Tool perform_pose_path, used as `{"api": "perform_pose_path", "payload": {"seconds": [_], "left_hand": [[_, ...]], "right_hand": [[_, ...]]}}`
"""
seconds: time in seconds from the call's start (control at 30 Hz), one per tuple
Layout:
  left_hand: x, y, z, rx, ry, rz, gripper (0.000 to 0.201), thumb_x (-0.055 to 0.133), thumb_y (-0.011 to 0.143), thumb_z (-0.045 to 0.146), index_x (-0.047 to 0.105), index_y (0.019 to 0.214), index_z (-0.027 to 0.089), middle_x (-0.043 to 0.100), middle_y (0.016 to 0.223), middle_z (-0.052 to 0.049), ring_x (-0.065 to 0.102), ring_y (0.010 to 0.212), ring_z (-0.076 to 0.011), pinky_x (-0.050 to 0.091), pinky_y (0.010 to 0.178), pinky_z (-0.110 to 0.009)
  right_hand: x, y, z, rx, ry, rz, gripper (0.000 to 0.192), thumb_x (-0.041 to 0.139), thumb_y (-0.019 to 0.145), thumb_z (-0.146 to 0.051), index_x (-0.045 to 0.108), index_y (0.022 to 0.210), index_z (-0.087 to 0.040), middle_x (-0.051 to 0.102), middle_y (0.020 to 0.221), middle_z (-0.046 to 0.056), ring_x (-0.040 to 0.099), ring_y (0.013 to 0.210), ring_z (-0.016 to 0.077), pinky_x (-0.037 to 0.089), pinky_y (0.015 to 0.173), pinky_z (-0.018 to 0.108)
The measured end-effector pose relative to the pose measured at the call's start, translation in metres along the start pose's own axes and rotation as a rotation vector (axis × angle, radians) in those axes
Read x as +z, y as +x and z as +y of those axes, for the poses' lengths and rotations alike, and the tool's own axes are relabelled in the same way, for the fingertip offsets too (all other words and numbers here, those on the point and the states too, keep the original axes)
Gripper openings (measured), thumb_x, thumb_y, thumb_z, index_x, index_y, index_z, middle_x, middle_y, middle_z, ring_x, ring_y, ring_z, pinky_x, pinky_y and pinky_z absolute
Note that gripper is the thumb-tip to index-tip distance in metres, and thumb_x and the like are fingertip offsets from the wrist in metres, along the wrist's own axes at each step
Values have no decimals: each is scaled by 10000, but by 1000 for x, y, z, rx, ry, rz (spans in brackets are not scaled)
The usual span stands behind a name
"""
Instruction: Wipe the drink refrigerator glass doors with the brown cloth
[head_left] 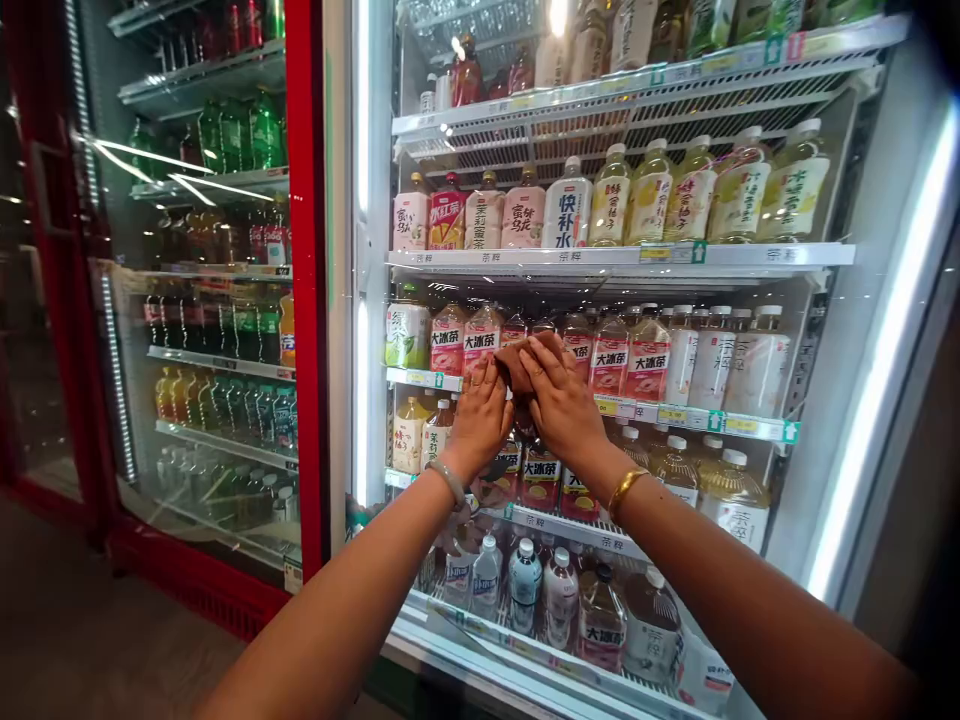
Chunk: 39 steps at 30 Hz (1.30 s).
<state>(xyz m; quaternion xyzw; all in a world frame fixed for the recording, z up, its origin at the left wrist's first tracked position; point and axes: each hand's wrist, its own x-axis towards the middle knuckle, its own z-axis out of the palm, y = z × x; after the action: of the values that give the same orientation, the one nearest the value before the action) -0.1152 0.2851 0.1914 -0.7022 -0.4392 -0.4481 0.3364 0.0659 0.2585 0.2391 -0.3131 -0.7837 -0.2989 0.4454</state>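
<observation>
A crumpled brown cloth (pixel 516 368) lies against the glass door of a lit drinks fridge, between my two hands. My left hand (pixel 480 415), a pale bangle at its wrist, grips the cloth's left side with the fingers pointing up. On the other side my right hand (pixel 564 400), with a gold bangle, presses over the cloth with bent fingers. Part of the cloth is hidden under the right fingers. Behind the glass, pink-labelled tea bottles (pixel 609 358) stand on the shelf at hand height, some of them covered by my hands.
Several shelves of bottles fill the fridge, with a white shelf edge (pixel 525 258) above my hands. Bright light strips (pixel 885 350) run along its sides. To the left stands another drinks fridge with a red frame (pixel 306 280). Reflections show on the glass.
</observation>
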Motion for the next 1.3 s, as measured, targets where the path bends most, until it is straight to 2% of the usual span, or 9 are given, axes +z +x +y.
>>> {"api": "perform_pose_path", "payload": {"seconds": [0.33,0.53,0.63,0.7,0.8,0.9,1.0,1.13,1.3], "left_hand": [[-25,1,1,13,-89,-73,486,469,1004,264,564,1450,97,467,1631,-175,323,1594,-269,241,1344,-497],[-31,-5,8,-51,-182,-71,617,388,1067,395,350,1619,121,381,1684,-162,275,1610,-250,294,1323,-469],[-34,-7,17,-134,-287,35,669,244,1101,445,71,1696,193,235,1749,-133,202,1628,-185,302,1319,-417],[-37,-9,24,-149,-390,109,682,211,1093,540,40,1699,279,123,1779,-75,116,1643,-188,263,1332,-433],[-38,-11,26,-144,-491,93,717,154,1052,659,162,1688,328,68,1786,-33,46,1651,-217,192,1345,-475],[-32,-9,20,-244,-542,54,729,56,1056,616,160,1691,275,173,1771,-78,113,1643,-195,227,1337,-452],[-19,-5,18,-287,-537,43,671,136,1082,568,180,1685,276,210,1762,-91,95,1645,-205,199,1345,-489],[-3,6,27,-286,-387,108,731,400,1073,475,63,1694,288,77,1787,-88,-45,1650,-243,101,1358,-547],[-10,16,11,-112,-132,143,786,470,1036,334,40,1692,283,14,1792,-76,-41,1656,-280,111,1359,-568]], "right_hand": [[11,-24,1,-130,14,5,693,413,1002,-137,256,1669,-240,310,1733,65,65,1663,266,254,1338,615],[11,-6,2,-44,59,87,697,452,995,-177,272,1663,-262,294,1736,84,90,1659,305,229,1314,692],[26,12,-18,14,95,106,725,447,977,-155,250,1670,-241,242,1754,78,2,1664,308,186,1324,694],[36,17,-33,18,106,61,735,445,981,-166,219,1678,-218,199,1765,83,-23,1663,306,158,1338,673],[39,15,-46,-29,150,-38,745,443,991,-202,175,1686,-215,176,1768,91,59,1662,288,136,1350,640],[27,5,-40,-69,272,-84,715,415,979,-185,236,1669,-230,215,1757,86,192,1643,238,207,1351,585],[12,5,-23,-64,306,-23,673,383,953,-122,368,1615,-243,255,1746,68,248,1627,212,238,1349,556],[10,28,-6,-14,144,66,573,408,983,-139,478,1546,-212,335,1716,82,264,1624,245,194,1352,593],[26,45,2,-122,64,96,534,393,1047,-218,433,1579,-219,433,1669,73,314,1605,219,182,1361,579]]}}
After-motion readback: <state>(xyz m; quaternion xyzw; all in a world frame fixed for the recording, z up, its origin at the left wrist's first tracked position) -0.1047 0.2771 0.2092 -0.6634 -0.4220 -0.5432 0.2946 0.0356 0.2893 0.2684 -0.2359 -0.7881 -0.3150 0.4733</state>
